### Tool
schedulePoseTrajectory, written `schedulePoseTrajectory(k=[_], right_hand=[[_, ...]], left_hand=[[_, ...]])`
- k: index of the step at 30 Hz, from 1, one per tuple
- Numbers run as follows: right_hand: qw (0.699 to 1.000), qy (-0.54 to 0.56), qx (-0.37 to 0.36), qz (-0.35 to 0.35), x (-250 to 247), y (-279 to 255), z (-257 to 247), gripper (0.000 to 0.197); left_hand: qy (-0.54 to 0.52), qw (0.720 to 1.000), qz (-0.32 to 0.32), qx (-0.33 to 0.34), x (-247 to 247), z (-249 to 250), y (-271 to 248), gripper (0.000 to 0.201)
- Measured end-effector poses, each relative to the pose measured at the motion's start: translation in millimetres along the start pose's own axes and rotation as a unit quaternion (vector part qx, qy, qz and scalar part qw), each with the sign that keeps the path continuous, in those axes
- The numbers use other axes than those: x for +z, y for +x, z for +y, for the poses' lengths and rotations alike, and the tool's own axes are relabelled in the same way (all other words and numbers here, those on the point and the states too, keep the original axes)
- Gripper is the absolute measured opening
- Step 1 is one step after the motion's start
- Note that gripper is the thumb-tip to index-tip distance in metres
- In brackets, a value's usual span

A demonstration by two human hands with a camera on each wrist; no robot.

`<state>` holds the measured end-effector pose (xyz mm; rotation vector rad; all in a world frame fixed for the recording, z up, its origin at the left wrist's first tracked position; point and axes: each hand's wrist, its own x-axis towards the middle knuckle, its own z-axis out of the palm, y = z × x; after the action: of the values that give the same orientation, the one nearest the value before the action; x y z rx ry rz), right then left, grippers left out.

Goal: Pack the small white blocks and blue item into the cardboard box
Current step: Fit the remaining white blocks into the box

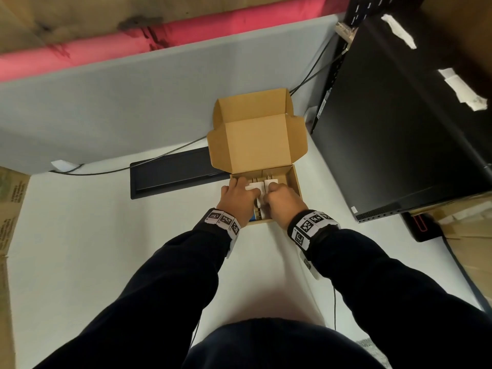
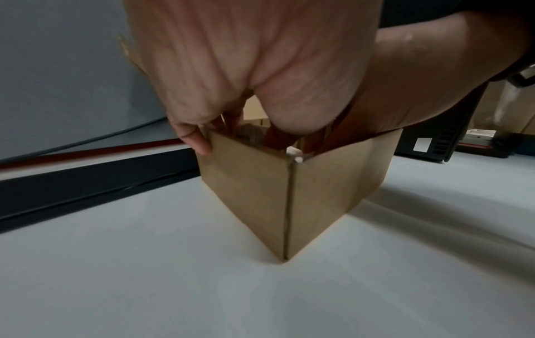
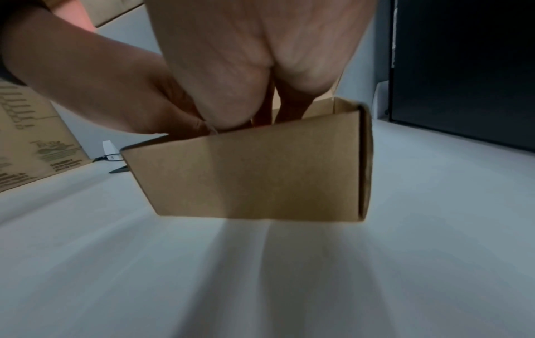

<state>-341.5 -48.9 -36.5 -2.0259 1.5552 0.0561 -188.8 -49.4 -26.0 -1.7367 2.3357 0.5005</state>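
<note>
An open cardboard box (image 1: 296, 179) stands on the white desk with its lid (image 1: 255, 134) raised at the far side. Both hands reach down into it. My left hand (image 1: 246, 189) grips a white block (image 1: 253, 186), with the thumb lying across it. My right hand (image 1: 269, 193) grips a second white block (image 1: 268, 182) right beside the first. The blue item (image 1: 255, 217) shows in the box's near left corner, under my left wrist. In the left wrist view the little finger (image 2: 199, 141) lies outside the box wall (image 2: 246, 194). The box front (image 3: 260, 178) hides the fingertips in the right wrist view.
A black computer case (image 1: 399, 129) stands close on the right of the box. A black cable slot (image 1: 173, 171) lies in the desk to the left. A grey partition (image 1: 106, 102) closes the far side, with cables along it. A printed carton (image 1: 10, 222) stands at the left edge.
</note>
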Motion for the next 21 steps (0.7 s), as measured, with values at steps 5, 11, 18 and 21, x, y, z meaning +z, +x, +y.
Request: schedulePoseTrajectory(k=[5, 11, 18, 21], right_hand=[[0.999, -0.024, -0.037, -0.009, 10.3, 4.5, -4.1, 0.015], [1.000, -0.006, -0.012, -0.024, 4.9, 7.8, -9.8, 0.021], [0.999, -0.028, -0.019, 0.001, 6.6, 4.8, -5.0, 0.022], [1.000, -0.027, 0.001, 0.011, 9.7, 8.1, -5.3, 0.021]], left_hand=[[-0.032, 0.999, -0.021, 0.013, -4.2, -4.3, 0.3, 0.043], [-0.026, 0.999, -0.029, 0.023, -8.2, -5.9, 0.6, 0.038], [-0.057, 0.997, -0.031, 0.051, -8.1, -10.5, 0.5, 0.035], [-0.031, 0.998, -0.029, 0.053, -8.3, -9.3, -0.7, 0.030]])
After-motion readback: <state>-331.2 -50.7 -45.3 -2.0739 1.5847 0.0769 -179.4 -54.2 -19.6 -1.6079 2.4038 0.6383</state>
